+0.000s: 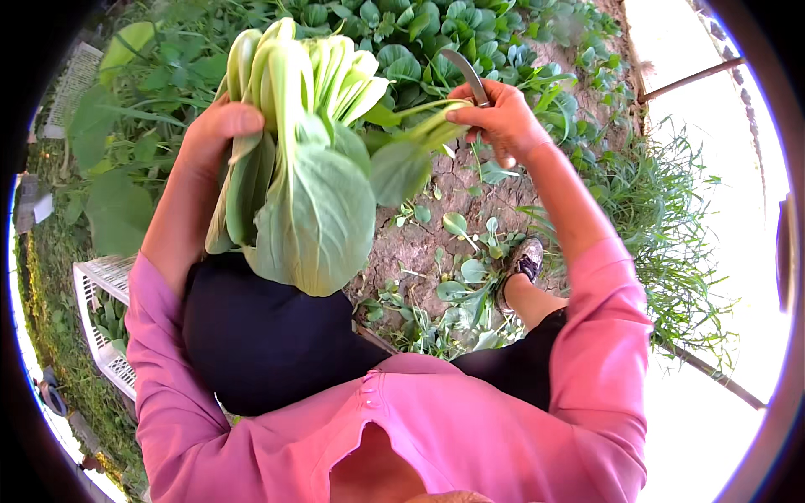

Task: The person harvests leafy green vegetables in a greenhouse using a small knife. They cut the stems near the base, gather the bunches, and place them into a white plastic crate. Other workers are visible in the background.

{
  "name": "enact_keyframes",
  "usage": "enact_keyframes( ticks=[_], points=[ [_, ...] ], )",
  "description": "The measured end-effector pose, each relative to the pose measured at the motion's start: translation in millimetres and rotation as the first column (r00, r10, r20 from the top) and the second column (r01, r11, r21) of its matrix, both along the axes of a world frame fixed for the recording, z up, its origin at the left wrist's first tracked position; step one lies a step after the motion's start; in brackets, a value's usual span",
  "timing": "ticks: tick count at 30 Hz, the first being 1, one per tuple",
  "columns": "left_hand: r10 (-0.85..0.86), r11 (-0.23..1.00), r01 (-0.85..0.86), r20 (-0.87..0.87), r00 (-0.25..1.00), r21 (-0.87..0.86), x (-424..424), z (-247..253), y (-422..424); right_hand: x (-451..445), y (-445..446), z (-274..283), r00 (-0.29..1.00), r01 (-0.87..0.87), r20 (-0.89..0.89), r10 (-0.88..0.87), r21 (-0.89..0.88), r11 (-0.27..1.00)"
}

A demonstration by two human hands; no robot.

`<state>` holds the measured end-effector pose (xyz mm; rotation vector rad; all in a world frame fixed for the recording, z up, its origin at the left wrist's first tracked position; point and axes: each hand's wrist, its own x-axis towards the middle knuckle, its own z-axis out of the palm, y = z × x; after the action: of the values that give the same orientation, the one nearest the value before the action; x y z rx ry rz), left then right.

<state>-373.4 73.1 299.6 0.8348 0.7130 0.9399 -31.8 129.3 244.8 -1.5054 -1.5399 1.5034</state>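
Observation:
My left hand (229, 122) is closed around a thick bunch of bok choy (308, 188), its pale cut stalks up and its broad leaves drooping over my left thigh. In my right hand (500, 119) is a small curved knife (466, 72), its blade pointing up and to the left. The thumb and fingers of that same hand also pinch a few bok choy stalks (434, 129), whose leaves hang toward the bunch. The knife's handle is mostly hidden in my palm.
Dense bok choy plants (409, 31) grow ahead. Cut leaves (471, 270) litter the cracked soil (402, 251) between my legs, near my right shoe (527, 259). A white plastic crate (104, 276) with greens inside stands at my left. Tall grass (666, 214) grows on the right.

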Motion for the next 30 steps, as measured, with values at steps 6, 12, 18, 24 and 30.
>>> enact_keyframes(
  ticks=[6, 12, 18, 24, 30],
  points=[
    [-0.155, 0.988, 0.155, -0.077, 0.985, -0.003, 17, 58, -25, 6, -64, 93, 0.989, -0.126, -0.081, 0.123, -0.034, 0.991],
    [-0.197, 0.979, 0.202, -0.197, 0.961, 0.006, 71, 72, -63, 8, -105, 106, 0.956, -0.024, -0.292, 0.009, -0.048, 0.999],
    [-0.212, 0.977, 0.212, -0.154, 0.965, -0.017, 88, 60, -68, 11, -106, 98, 0.936, 0.071, -0.342, -0.081, -0.043, 0.997],
    [-0.253, 0.944, 0.28, 0.16, 0.954, -0.172, 95, 42, -60, 14, -106, 105, 0.936, 0.108, -0.31, -0.165, -0.191, 0.976],
    [-0.221, 0.946, 0.266, 0.231, 0.947, -0.184, 103, 34, -51, 7, -95, 96, 0.909, 0.182, -0.329, -0.258, -0.244, 0.953]
  ],
)
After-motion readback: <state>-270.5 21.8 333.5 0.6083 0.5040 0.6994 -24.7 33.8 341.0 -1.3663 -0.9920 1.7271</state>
